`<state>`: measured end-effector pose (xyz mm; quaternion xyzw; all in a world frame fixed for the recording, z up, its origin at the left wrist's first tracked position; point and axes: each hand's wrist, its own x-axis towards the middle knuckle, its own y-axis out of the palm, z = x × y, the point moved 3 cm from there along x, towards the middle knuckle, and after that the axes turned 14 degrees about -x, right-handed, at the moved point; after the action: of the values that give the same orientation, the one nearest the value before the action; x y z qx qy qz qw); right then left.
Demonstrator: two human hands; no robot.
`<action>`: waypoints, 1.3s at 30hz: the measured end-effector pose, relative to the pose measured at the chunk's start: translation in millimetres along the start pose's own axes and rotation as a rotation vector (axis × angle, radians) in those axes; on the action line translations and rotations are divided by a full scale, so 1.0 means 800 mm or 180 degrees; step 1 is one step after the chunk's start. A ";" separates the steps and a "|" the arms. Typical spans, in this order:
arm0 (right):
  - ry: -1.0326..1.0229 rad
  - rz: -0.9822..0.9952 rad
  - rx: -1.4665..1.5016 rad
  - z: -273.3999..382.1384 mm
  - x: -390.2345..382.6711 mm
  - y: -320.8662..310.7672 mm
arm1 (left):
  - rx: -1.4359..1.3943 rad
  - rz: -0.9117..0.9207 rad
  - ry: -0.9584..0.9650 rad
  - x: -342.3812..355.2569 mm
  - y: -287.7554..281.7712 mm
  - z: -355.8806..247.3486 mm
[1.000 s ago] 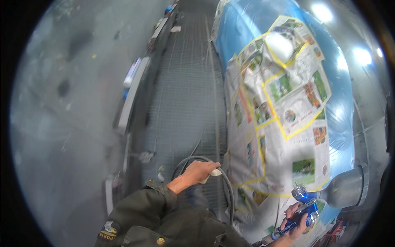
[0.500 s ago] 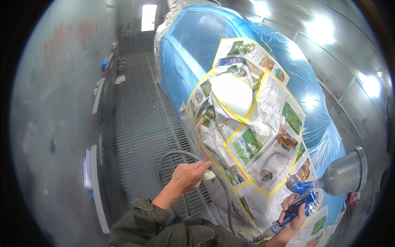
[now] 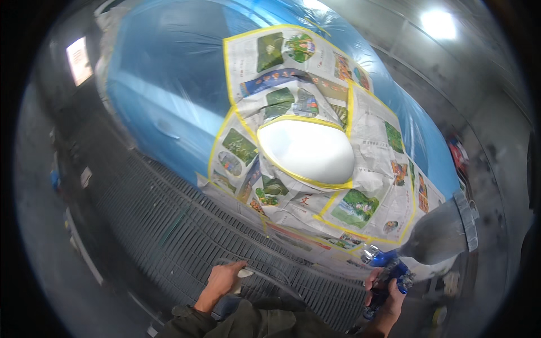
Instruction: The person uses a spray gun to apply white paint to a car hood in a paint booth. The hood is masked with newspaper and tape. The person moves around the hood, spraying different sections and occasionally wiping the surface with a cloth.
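My right hand [image 3: 385, 293] is closed round the handle of a blue spray gun [image 3: 389, 270]. A large grey paint cup [image 3: 439, 234] is fixed to the gun, which is held near the car's masked side. My left hand [image 3: 223, 280], low and left of it, is closed on a small pale cloth [image 3: 244, 273]. A grey air hose [image 3: 276, 281] passes by its fingers; whether it is also gripped I cannot tell. Ahead, a smooth white side mirror cover [image 3: 307, 151] shows through an opening in newspaper masking [image 3: 372, 163] edged with yellow tape.
Blue plastic film [image 3: 174, 73] covers the rest of the car. A slatted floor grating [image 3: 163, 225] runs along its left side. Toward the left wall lie a scrap of paper [image 3: 85, 177] and a long ledge [image 3: 84, 248]. A bright lamp [image 3: 438, 25] shines at upper right.
My view has turned and come closer to the white mirror cover, which looks larger. The spray gun is now nearer the masked side's lower edge. Both hands keep their holds.
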<state>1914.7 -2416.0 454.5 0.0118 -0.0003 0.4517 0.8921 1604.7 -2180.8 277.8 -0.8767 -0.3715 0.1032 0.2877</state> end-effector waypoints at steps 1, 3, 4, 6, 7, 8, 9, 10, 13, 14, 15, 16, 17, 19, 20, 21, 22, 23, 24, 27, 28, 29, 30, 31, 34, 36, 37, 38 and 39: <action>0.0009 -0.0055 -0.0017 0.009 -0.002 0.023 | -0.0008 0.0145 -0.0014 0.001 -0.015 0.014; 0.0006 -0.0307 -0.0079 0.023 -0.010 0.057 | -0.0105 0.0439 0.0067 0.016 -0.035 0.034; -0.0002 -0.0440 -0.0119 0.029 -0.011 0.070 | -0.0107 0.0519 0.0114 0.026 -0.047 0.036; -0.0017 -0.0797 -0.0189 0.036 -0.015 0.090 | -0.0118 0.0638 0.0212 0.045 -0.064 0.038; -0.0018 -0.1019 -0.0215 0.040 -0.017 0.098 | -0.0095 0.0719 0.0248 0.055 -0.064 0.046; -0.0018 -0.1224 -0.0240 0.042 -0.017 0.104 | -0.0071 0.0787 0.0274 0.065 -0.062 0.058; -0.0032 -0.1429 -0.0224 0.043 -0.020 0.109 | -0.0045 0.0843 0.0291 0.075 -0.060 0.064; -0.0059 -0.1626 -0.0196 0.039 -0.023 0.114 | -0.0046 0.0865 0.0337 0.085 -0.063 0.064; -0.0169 -0.1695 -0.0087 0.031 -0.015 0.113 | -0.0003 0.0901 0.0458 0.114 -0.073 0.067; -0.0195 -0.1642 -0.0033 0.024 -0.013 0.115 | 0.0039 0.0909 0.0496 0.125 -0.075 0.076; -0.0244 -0.1665 -0.0143 0.018 -0.005 0.125 | 0.0101 0.0953 0.0504 0.131 -0.080 0.084; -0.0123 -0.1829 -0.0157 0.017 0.000 0.138 | 0.0103 0.1034 0.0523 0.136 -0.086 0.091; -0.0035 -0.1983 -0.0187 0.022 0.007 0.153 | 0.0091 0.1087 0.0566 0.146 -0.093 0.091; 0.0155 -0.2145 -0.0207 0.027 0.011 0.178 | 0.0168 0.1240 0.0505 0.165 -0.109 0.090; 0.0111 -0.2197 -0.0313 0.031 0.010 0.190 | 0.0195 0.1329 0.0645 0.176 -0.114 0.100; 0.0072 -0.2260 -0.0420 0.035 0.009 0.204 | 0.0220 0.1426 0.0792 0.188 -0.113 0.117; 0.0029 -0.2351 -0.0511 0.036 0.007 0.221 | 0.0260 0.1542 0.0962 0.201 -0.116 0.134; -0.0005 -0.2572 -0.0471 0.040 0.010 0.243 | 0.0313 0.1640 0.1038 0.212 -0.119 0.150; 0.0007 -0.2646 -0.0447 0.037 0.014 0.262 | 0.0394 0.1733 0.1106 0.221 -0.127 0.167; 0.0129 -0.2864 -0.0355 0.033 0.021 0.319 | 0.0497 0.2052 0.1089 0.244 -0.172 0.214; 0.0071 -0.2739 -0.0275 0.030 0.024 0.337 | 0.0472 0.2154 0.1020 0.249 -0.185 0.226; 0.0135 -0.2679 -0.0249 0.033 0.027 0.356 | 0.0350 0.2332 0.1043 0.253 -0.211 0.205; 0.0198 -0.2610 -0.0216 0.036 0.033 0.377 | 0.0349 0.2333 0.1014 0.257 -0.216 0.221; 0.0338 -0.2523 -0.0147 0.043 0.040 0.397 | 0.0367 0.2288 0.0962 0.259 -0.228 0.247; 0.0319 -0.2545 -0.0116 0.055 0.059 0.445 | 0.0350 0.2327 0.0933 0.269 -0.258 0.303; 0.0235 -0.2686 -0.0315 0.057 0.067 0.461 | 0.0556 0.2435 0.0994 0.273 -0.272 0.320; 0.0279 -0.2793 -0.0386 0.058 0.070 0.467 | 0.0213 0.2565 0.0798 0.275 -0.276 0.327; 0.0326 -0.2891 -0.0457 0.058 0.073 0.471 | 0.0362 0.2662 0.0770 0.274 -0.279 0.333; 0.0287 -0.2909 -0.0440 0.057 0.078 0.477 | 0.0512 0.2750 0.0739 0.271 -0.280 0.337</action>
<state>1644.6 -2141.2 508.5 -0.0684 0.0136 0.0113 0.9975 1517.9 -1786.0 195.8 -0.9319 0.0724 0.1433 0.3252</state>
